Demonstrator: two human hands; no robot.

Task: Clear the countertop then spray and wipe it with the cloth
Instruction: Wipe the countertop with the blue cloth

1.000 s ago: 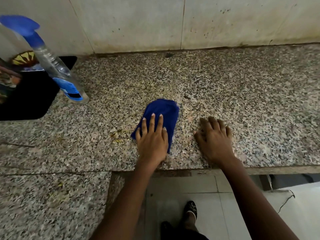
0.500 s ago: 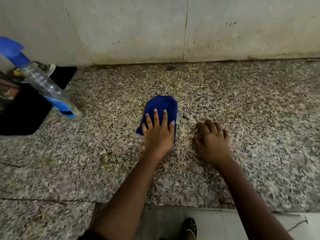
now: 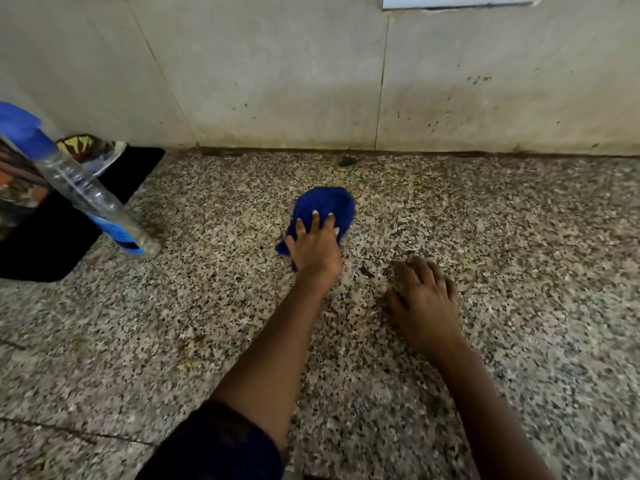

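Cloth (image 3: 323, 206) lies flat under the left hand's (image 3: 316, 247) spread fingers, ahead-left of the right hand (image 3: 424, 299), loosely curled on the tabletop (image 3: 519, 237).

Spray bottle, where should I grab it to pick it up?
Grip the spray bottle round its clear, narrow middle, above the blue label. Come from its right, the open countertop side; a black mat with other things lies behind and left of it.
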